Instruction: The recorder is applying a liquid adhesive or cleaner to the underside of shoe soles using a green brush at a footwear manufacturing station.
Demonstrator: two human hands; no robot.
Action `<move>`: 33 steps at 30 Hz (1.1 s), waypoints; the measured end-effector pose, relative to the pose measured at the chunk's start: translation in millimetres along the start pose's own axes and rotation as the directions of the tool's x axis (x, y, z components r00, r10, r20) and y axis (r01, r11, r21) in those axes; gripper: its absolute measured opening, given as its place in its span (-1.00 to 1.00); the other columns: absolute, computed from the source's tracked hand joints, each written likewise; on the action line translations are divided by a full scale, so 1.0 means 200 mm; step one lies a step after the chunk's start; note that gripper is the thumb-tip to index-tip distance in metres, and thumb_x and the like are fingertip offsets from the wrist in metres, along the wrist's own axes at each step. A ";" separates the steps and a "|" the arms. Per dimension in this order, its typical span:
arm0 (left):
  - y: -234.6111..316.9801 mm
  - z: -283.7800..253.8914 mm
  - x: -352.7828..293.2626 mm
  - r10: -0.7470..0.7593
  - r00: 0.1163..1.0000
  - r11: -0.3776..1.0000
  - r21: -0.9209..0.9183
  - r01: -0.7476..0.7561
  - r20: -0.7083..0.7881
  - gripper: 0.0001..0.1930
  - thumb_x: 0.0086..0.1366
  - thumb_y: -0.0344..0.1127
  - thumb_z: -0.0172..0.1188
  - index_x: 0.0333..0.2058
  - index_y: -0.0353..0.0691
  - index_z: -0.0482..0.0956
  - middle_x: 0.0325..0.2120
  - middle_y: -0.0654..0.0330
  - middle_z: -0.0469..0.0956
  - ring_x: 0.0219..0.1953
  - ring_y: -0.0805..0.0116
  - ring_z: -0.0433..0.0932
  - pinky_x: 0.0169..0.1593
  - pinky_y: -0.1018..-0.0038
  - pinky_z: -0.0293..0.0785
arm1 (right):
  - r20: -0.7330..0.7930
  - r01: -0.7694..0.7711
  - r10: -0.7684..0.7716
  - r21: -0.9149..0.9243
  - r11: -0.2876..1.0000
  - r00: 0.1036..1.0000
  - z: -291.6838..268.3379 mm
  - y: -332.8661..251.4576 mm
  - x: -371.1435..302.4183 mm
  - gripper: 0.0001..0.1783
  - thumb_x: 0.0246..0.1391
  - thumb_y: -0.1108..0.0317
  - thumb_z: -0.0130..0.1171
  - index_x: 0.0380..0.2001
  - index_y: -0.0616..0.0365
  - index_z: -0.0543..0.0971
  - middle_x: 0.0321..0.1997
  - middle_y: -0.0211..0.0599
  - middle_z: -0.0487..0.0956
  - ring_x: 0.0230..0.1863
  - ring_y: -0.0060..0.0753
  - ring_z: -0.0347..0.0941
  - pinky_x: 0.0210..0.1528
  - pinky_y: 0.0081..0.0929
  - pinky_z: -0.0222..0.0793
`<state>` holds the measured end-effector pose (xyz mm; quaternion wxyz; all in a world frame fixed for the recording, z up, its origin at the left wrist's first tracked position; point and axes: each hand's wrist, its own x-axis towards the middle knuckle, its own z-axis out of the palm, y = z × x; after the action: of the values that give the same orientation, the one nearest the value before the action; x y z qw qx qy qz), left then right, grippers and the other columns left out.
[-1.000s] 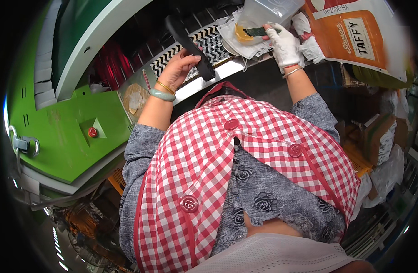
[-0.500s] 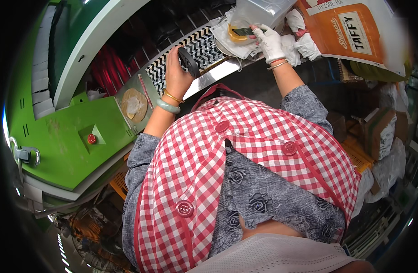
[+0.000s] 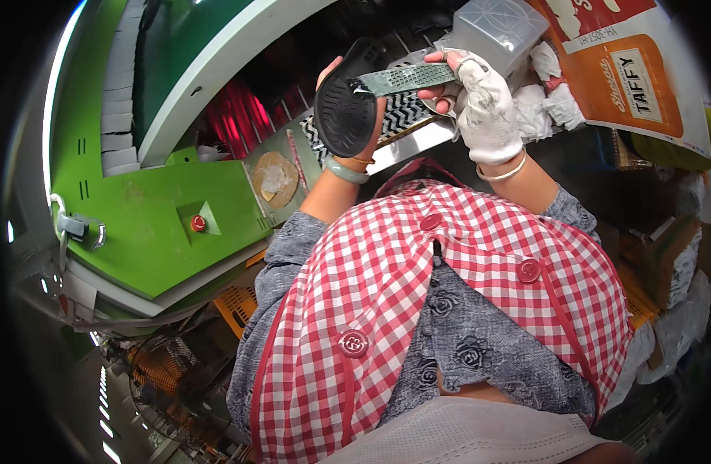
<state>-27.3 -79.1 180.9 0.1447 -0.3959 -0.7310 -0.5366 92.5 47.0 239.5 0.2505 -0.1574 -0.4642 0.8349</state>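
Now the green strip has moved to the black sole.

Long narrow worktop, bare shiny strip along near edge, middle partly hidden. Mat with black-and-white zigzag pattern lying lengthwise, just behind near edge. Toward right end: clear plastic box, its underside hidden; crumpled white pieces bunched beside it, their support unclear. At left end: grey panel; round tan disc flat on it, whitish middle; thin pinkish strip just beside disc, toward panel's right edge.
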 end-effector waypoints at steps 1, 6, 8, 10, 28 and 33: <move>0.01 0.00 0.01 -0.039 0.999 0.993 -0.111 0.038 -0.008 -0.35 -0.12 -0.46 0.30 0.01 -0.32 0.26 -0.10 0.09 0.36 -0.05 0.30 0.38 0.00 0.48 0.33 | 0.033 0.000 0.000 -0.012 1.000 0.999 0.03 -0.02 -0.01 -0.68 0.20 0.22 -0.12 -0.25 0.28 0.46 -0.32 -0.22 0.53 -0.41 -0.52 0.52 -0.50 -0.76 0.35; 0.13 -0.01 0.06 -0.095 0.995 0.930 -0.357 0.085 -0.011 -0.34 -0.04 -0.43 0.28 0.06 -0.31 0.17 -0.04 0.05 0.28 -0.04 0.29 0.36 0.00 0.47 0.32 | 0.068 -0.008 0.011 -0.033 0.999 0.998 0.12 -0.07 -0.05 -0.69 0.19 0.25 -0.10 -0.18 0.29 0.44 -0.25 -0.22 0.52 -0.35 -0.51 0.53 -0.45 -0.75 0.40; 0.12 0.00 0.07 -0.066 0.997 0.959 -0.279 0.052 -0.039 -0.33 -0.03 -0.45 0.29 0.06 -0.30 0.17 -0.09 0.08 0.33 -0.07 0.33 0.39 -0.01 0.49 0.36 | 0.065 -0.017 0.018 -0.017 1.000 0.998 0.13 -0.07 -0.06 -0.69 0.19 0.25 -0.09 -0.18 0.29 0.44 -0.24 -0.22 0.52 -0.35 -0.50 0.53 -0.44 -0.76 0.41; 0.12 0.00 0.08 -0.053 0.996 0.968 -0.248 0.034 -0.071 -0.34 -0.02 -0.49 0.28 0.06 -0.28 0.16 -0.12 0.10 0.36 -0.09 0.36 0.43 -0.01 0.50 0.41 | 0.060 -0.024 0.024 -0.004 1.000 0.998 0.14 -0.06 -0.05 -0.70 0.18 0.27 -0.08 -0.18 0.31 0.44 -0.23 -0.21 0.53 -0.35 -0.49 0.54 -0.44 -0.75 0.42; 0.23 -0.02 0.08 0.209 0.972 0.933 0.320 -0.165 -0.109 -0.38 0.03 -0.38 0.29 0.03 -0.37 0.21 -0.11 0.06 0.32 -0.13 0.34 0.44 -0.06 0.52 0.37 | -0.102 0.115 -0.121 -0.057 0.992 0.987 0.10 -0.09 0.00 -0.70 0.18 0.25 -0.07 -0.22 0.30 0.46 -0.38 -0.23 0.55 -0.43 -0.57 0.51 -0.47 -0.79 0.37; 0.27 -0.04 0.09 0.240 0.966 0.927 0.317 -0.199 -0.097 -0.38 0.03 -0.38 0.28 0.04 -0.38 0.20 -0.10 0.06 0.32 -0.12 0.34 0.43 -0.06 0.51 0.37 | -0.119 0.189 -0.195 -0.056 0.980 0.974 0.08 -0.11 0.08 -0.72 0.18 0.27 -0.07 -0.25 0.28 0.49 -0.44 -0.27 0.56 -0.48 -0.63 0.50 -0.50 -0.84 0.33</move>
<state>-0.4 -72.9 231.9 0.3121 -0.4113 -0.7446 -0.4231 78.0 54.9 265.3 0.3549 -0.1689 -0.4791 0.7848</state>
